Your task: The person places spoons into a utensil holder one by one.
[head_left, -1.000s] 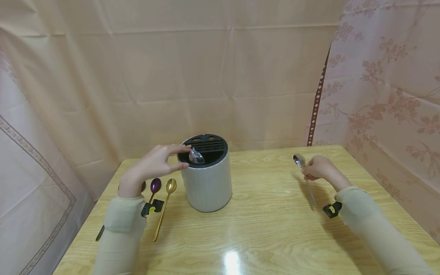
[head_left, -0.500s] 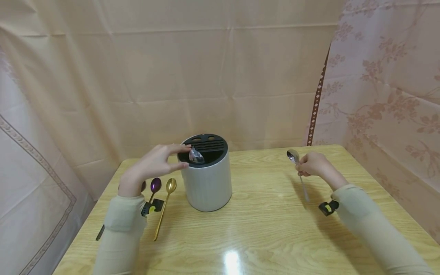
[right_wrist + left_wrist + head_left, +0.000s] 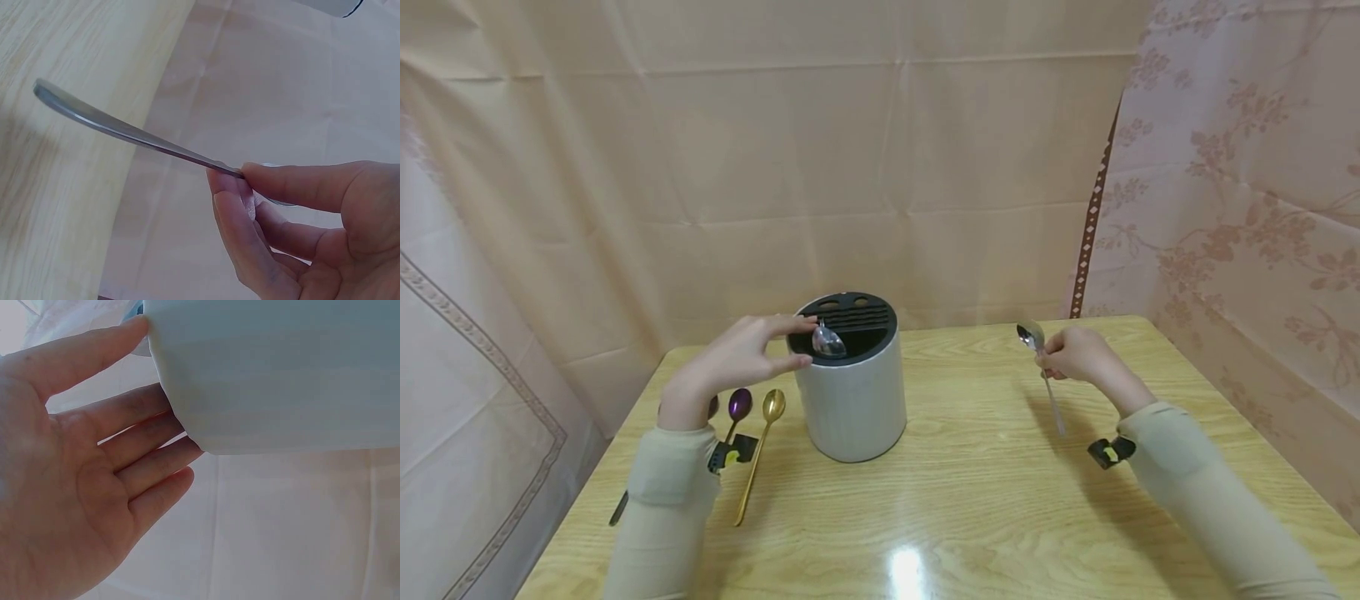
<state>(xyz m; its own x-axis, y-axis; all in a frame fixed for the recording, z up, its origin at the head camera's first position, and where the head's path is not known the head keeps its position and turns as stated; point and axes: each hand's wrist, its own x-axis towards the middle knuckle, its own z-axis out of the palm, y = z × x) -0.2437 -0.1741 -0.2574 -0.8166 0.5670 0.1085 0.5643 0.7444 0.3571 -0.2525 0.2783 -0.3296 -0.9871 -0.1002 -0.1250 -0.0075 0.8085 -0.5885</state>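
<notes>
Pinching a silver spoon [image 3: 125,130] here, between thumb and fingers of the right grip [image 3: 1078,357], held above the tabletop [image 3: 970,492] on the right, with bowl toward the far side and handle slanting down toward the near side, well apart from the white holder [image 3: 853,412]. Across to the left, look: reaching in with the left grip [image 3: 737,354], spread, with fingers straight and thumb apart, right at the rim of the holder's black top [image 3: 857,317]. See a second silver spoon [image 3: 830,344] in the wide opening, with bowl showing just beyond those fingertips; touching or not, hard to tell. Now down to the tabletop, left of the holder: spot a gold spoon [image 3: 773,406], a purple spoon [image 3: 741,404] alongside, then a darker spoon [image 3: 712,407], mostly hidden
</notes>
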